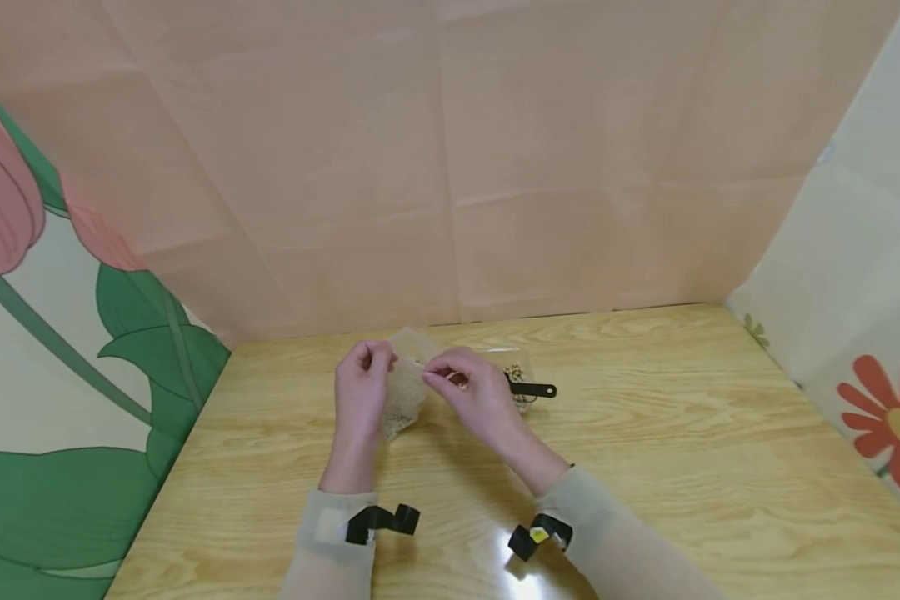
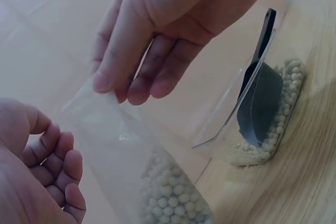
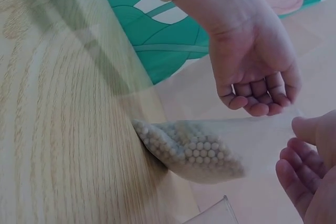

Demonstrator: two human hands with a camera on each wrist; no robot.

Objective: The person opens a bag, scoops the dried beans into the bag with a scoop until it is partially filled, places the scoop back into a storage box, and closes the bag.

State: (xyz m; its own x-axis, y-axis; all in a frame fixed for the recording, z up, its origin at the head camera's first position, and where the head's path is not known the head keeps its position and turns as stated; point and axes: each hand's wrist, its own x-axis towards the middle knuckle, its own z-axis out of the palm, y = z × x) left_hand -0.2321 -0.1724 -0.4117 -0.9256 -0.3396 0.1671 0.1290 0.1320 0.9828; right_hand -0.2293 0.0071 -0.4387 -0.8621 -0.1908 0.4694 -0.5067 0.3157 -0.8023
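A clear plastic bag (image 1: 405, 392) of small pale round beads (image 2: 170, 195) stands between the two hands. In the right wrist view, the bag (image 3: 205, 150) slants with its bead-filled bottom low by the table and its flat upper part stretched to the hands. My right hand (image 1: 476, 392) pinches one side of the bag's top between thumb and forefinger. At the opposite side of the top, my left hand (image 1: 360, 379) has curled fingers and appears to pinch the edge; its exact contact is partly hidden.
Behind the right hand, a clear box (image 2: 252, 162) holds more beads and a black scoop (image 2: 261, 103). In the head view the scoop's handle (image 1: 532, 389) sticks out to the right. The wooden table (image 1: 682, 417) meets a pink backdrop (image 1: 570, 167) at its far edge.
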